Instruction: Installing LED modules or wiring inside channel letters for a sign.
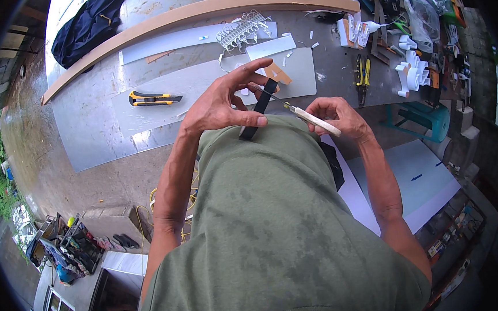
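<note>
My left hand [214, 107] pinches a flat black strip [264, 100] between thumb and fingers above the front edge of the bench. The strip slants up to the right, and its lower end hangs beside my shirt. My right hand [343, 117] grips the cream-coloured handles of a pair of scissors [316, 120]. Their blades point left and reach the strip; I cannot tell whether they cut into it. Beyond my left hand, a yellow and black utility knife [155, 98] lies on a grey sheet [197, 78].
A long, curved tan strip [210, 8] spans the back of the bench. White light modules on wires [243, 31] lie before it. Yellow-handled pliers [362, 71] and white shaped pieces [414, 74] are at right. A green stool [425, 119] stands below the bench's right side.
</note>
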The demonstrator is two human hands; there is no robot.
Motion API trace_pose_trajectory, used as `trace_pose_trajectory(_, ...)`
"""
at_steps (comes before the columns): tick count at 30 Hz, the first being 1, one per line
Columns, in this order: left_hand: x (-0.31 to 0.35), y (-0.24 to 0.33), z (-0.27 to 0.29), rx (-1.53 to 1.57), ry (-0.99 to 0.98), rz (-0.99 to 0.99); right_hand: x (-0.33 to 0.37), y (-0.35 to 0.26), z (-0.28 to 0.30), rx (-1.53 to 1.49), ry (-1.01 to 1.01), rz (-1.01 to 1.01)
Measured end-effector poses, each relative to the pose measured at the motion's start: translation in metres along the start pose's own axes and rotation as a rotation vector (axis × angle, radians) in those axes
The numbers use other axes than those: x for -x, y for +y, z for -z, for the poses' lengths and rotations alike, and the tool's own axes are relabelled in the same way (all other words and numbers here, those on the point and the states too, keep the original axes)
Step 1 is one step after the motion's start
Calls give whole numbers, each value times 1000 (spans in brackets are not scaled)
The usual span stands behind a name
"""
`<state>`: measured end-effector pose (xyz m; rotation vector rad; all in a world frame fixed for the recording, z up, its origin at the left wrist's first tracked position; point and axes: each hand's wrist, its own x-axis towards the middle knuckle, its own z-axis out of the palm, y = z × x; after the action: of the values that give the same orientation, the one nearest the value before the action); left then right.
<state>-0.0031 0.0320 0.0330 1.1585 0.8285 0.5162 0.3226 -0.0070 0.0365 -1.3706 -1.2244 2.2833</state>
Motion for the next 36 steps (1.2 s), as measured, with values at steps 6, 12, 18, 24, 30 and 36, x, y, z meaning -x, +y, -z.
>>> trace_pose_trajectory(6, 0, -3, -1, -20, 3, -7, -1, 5, 0, -19, 0, -3)
trace_pose_trajectory(12, -1, -4, 0, 0, 4, -5, 0, 0, -1, 48, 12, -5)
trace_pose_trajectory(18, -1, -6, 1, 42, -7, 0, 4, 0, 7, 119, 20, -32)
trace_pose_trajectory(24, -4, -18, 0, 196, 94, 7, 3, 39, 40, 287, 254, 96)
trace_pose_trajectory(30, -53, -22, -13, -64, 258, -76, -37, 96, 49, 751, 989, 199)
trace_pose_trajectory(36, -161, -43, -71, -733, 326, -608, -58, 114, 47, 1120, 1208, 252)
